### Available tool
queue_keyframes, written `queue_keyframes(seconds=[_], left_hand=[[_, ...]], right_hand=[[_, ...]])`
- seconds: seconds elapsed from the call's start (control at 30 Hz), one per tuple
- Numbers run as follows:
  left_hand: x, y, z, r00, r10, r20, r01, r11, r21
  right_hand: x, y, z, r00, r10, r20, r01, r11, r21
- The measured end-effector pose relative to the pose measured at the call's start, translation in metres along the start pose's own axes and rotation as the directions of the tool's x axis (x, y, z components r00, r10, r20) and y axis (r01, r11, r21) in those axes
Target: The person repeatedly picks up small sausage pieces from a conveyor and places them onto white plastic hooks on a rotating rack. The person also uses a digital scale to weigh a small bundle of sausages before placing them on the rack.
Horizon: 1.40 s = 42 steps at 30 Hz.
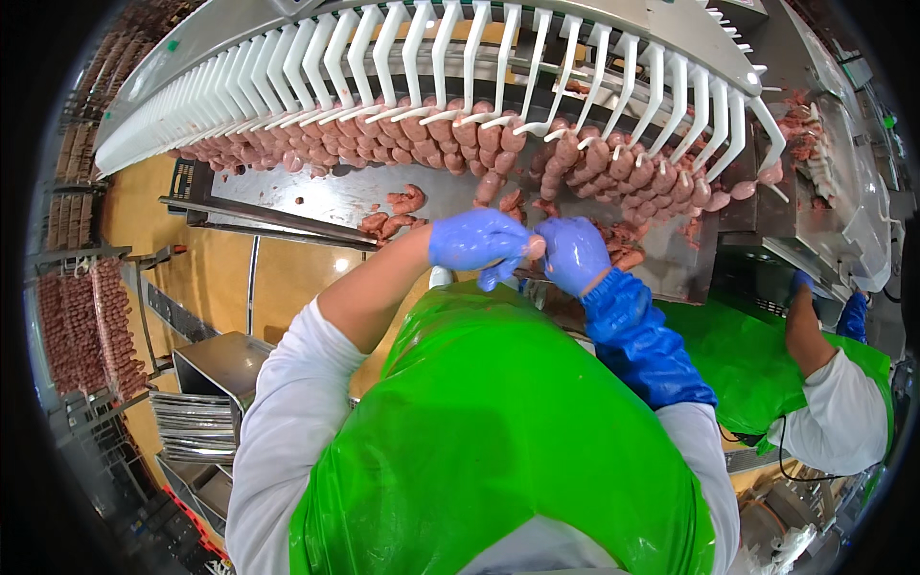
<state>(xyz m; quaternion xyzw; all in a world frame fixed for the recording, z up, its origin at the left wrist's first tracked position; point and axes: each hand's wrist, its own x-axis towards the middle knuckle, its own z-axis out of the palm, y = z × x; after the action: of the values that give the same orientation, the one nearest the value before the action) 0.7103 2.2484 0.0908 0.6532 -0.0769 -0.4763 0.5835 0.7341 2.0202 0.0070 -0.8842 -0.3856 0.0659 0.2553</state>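
Far left, racks of hanging reddish-brown sausages (91, 326) stand against the wall, well apart from the work. Nearer, below the left elbow, a stack of grey ribbed metal trays (196, 425) sits beside an open stainless steel box (225, 359). Overhead, a long curved row of white plastic hooks (431, 72) runs across the view, carrying looped strings of pink raw sausage links (422, 134) that hang over a flat stainless steel table (316, 196). A few loose pink links (402, 203) lie on that table, just left of the hands. The left hand (476, 240), in a blue glove with bare forearm, is closed in a pinch on a single pale pink sausage end (535, 247), held in front of the chest at the table's near edge. The right hand (573, 254), blue-gloved with a blue plastic sleeve guard (637, 340) over the forearm, curls closed on the same link from the other side, the two hands touching. A bright green plastic apron (498, 431) fills the lower middle. At right, another person in a green apron (738, 359) stands beside the machine, one blue-gloved hand (801, 283) raised; its grip cannot be told.
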Motion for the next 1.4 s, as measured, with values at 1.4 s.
queue_keyframes(seconds=[1.4], left_hand=[[0.009,-0.056,-0.020,0.987,0.077,-0.140,-0.111,0.960,-0.255]], right_hand=[[0.000,0.170,0.057,0.829,0.525,0.193,-0.437,0.824,-0.362]])
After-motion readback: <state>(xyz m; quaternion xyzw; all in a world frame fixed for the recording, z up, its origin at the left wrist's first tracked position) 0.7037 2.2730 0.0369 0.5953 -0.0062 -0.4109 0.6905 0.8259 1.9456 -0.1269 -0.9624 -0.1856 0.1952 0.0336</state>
